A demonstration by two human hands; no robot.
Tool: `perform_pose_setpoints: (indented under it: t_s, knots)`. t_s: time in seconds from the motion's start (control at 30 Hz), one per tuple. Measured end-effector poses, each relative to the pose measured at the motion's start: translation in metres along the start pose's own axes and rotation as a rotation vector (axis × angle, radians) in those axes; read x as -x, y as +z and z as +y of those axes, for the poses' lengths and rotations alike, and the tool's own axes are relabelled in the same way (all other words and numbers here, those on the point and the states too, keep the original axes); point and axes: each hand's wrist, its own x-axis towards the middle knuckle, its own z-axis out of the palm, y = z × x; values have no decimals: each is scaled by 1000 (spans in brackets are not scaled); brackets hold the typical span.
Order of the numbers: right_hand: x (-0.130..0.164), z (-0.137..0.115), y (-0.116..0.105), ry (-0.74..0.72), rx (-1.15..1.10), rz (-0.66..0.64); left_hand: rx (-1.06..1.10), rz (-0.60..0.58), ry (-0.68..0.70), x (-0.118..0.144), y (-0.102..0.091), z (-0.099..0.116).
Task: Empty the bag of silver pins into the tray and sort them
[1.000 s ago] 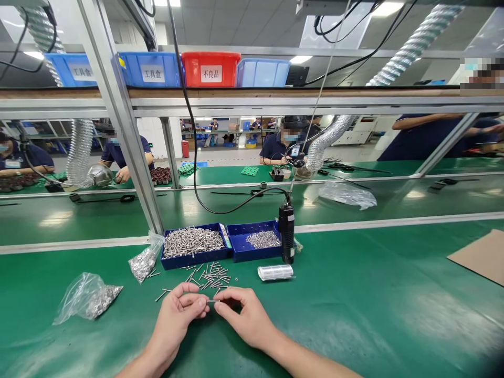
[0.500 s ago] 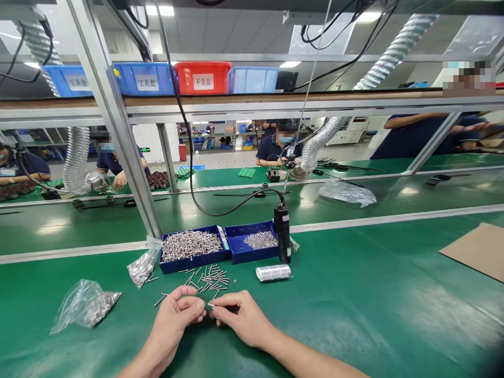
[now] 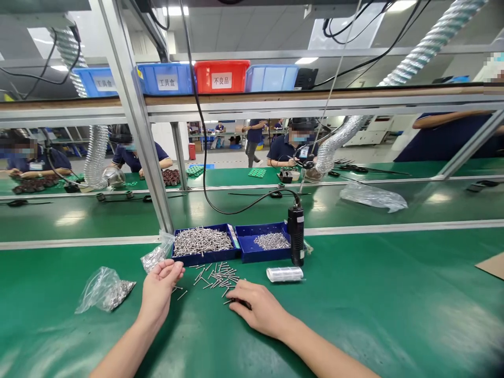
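Two bare hands work over a green counter point(image 3: 374, 315), with a scatter of loose screws point(image 3: 222, 275) lying between them and the near edge of a blue tray point(image 3: 207, 258) heaped with more screws. The right hand point(image 3: 260, 311) is the nearer to that scatter, its fingertips just short of the near right corner of it. Its thumb and forefinger are almost together, and one thin screw point(image 3: 227, 302) seems pinched there, its end jutting left toward the other hand, long axis roughly in line with the counter's far edge. The left hand point(image 3: 155, 291) is well apart from it, at the tray's near left corner, fingertips drawn together; whether they hold anything, or touch the tray, I cannot tell. Past that hand, a clear bag point(image 3: 154, 256) leans by the tray's left edge. A second blue tray point(image 3: 260, 257) with tiny metal parts adjoins the first on the right, and a black power screwdriver point(image 3: 296, 236) hangs upright at its right edge.
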Motion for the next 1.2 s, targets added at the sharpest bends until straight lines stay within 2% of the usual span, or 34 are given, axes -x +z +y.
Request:
perform_pose_setpoints:
  t_s: [0.13, 0.23, 0.43, 0.53, 0.63, 0.77, 0.83, 1.0, 1.07, 1.2]
  knots:
    - [-9, -1, 9, 34, -7, 97, 3, -14, 16, 2, -1, -2]
    - [-22, -12, 9, 48, 8, 127, 6, -19, -5, 4, -2, -5]
    - [-76, -52, 17, 123, 214, -30, 19, -30, -94, 8, -2, -12]
    - [-100, -61, 31, 163, 253, -60, 5, -30, -130, 8, -2, -13]
    - [-109, -63, 40, 181, 284, -92, -13, -44, -148, 9, -1, -13]
    - [-94, -64, 33, 151, 284, -68, -35, -74, -147, 14, 0, -12]
    - [-77, -63, 25, 122, 232, 2, -46, -101, -138, 19, 0, -13]
    - [-36, -56, 17, 47, -278, 299, -92, -179, -108, 30, 3, -18]
    - [-29, -56, 21, 66, -407, 343, -114, -202, -94, 32, 4, -20]
    - [-30, -59, 29, 27, -480, 350, -153, -243, -66, 32, 5, -20]
